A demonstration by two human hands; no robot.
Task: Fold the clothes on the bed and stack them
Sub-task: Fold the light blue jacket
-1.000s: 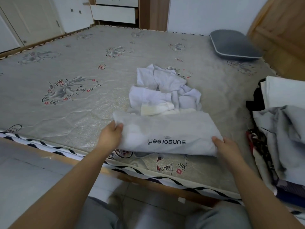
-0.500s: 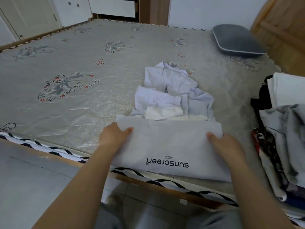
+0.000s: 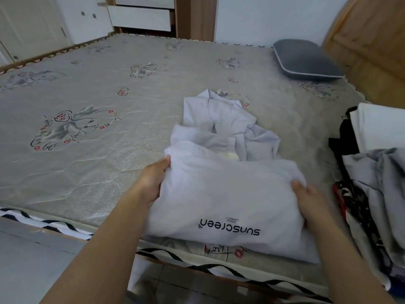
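Note:
A folded white garment printed "sunscreen" lies at the near edge of the bed. My left hand grips its left side, thumb on top and fingers under the cloth. On its right side my right hand holds the edge, with fingers curled round the fold. Behind it lies a crumpled pale lilac shirt, unfolded, partly covered by the white garment.
A pile of clothes, grey, white, black and patterned, sits at the bed's right edge. A grey pillow lies at the far right by the wooden headboard. White drawers stand beyond the bed.
Both hands went from pressing flat on the white garment to gripping its two sides. The far part of it now bunches up between them.

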